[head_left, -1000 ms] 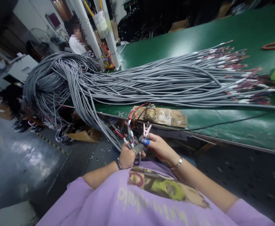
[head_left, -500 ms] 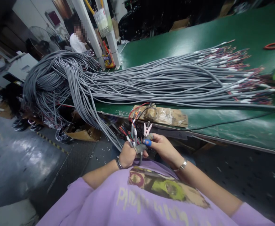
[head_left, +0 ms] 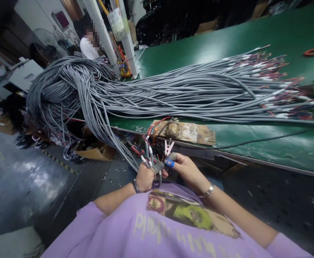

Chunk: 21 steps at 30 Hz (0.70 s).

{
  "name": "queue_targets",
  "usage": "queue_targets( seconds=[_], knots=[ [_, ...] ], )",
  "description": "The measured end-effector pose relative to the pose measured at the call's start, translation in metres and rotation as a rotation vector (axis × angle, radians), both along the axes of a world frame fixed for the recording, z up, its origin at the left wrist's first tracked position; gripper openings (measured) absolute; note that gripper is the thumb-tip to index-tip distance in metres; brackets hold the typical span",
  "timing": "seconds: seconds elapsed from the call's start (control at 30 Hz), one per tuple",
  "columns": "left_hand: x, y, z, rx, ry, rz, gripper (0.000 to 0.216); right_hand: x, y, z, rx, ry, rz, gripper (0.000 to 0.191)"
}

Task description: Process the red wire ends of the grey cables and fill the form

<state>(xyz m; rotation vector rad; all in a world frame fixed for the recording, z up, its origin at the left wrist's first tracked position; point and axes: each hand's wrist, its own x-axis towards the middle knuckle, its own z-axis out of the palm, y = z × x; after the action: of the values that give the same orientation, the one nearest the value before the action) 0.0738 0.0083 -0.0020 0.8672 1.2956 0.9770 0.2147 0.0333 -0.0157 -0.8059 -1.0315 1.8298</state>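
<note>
My left hand (head_left: 145, 177), its thumb wrapped in grey tape, is closed round several grey cables (head_left: 150, 154). Their white-banded ends stick up from the fist and fan out in thin coloured wires (head_left: 137, 150). Just to the right, my right hand (head_left: 187, 170) has thumb and forefinger pinched together close to the wire ends, with blue tape on the thumb. Whatever lies in that pinch is too small to make out. A pink clip (head_left: 169, 147) stands right behind these fingers, at the bench edge.
A wooden board (head_left: 190, 132) with a lump fixed on it lies along the front edge of the green bench (head_left: 256, 138). Behind it stretches a thick bundle of grey cables (head_left: 173, 91), drooping over the left edge. A white post (head_left: 130, 53) rises at the back; a person (head_left: 88, 48) sits beyond.
The cable ends in my left hand have tilted and shifted slightly left, away from the board. My right hand has stayed nearly in place, its fingers a little farther from the cables.
</note>
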Motion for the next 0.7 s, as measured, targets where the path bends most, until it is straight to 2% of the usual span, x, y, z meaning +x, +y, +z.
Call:
queue_targets(
  seconds=[0.13,0.27,0.47,0.7],
  knots=[
    [0.000,0.000,0.006,0.003,0.000,0.018,0.050,0.005,0.003,-0.009,-0.028,-0.064,-0.062,0.035],
    [-0.001,-0.001,0.007,-0.020,-0.060,0.006,0.047,0.004,0.012,-0.011,-0.134,0.053,-0.160,0.041],
    [0.003,0.004,0.010,-0.036,-0.053,-0.036,0.045,-0.008,0.030,-0.005,-0.126,0.133,-0.103,0.047],
    [0.010,0.010,0.016,-0.045,-0.068,-0.012,0.048,-0.017,0.037,-0.014,-0.278,0.315,-0.129,0.041]
  ],
)
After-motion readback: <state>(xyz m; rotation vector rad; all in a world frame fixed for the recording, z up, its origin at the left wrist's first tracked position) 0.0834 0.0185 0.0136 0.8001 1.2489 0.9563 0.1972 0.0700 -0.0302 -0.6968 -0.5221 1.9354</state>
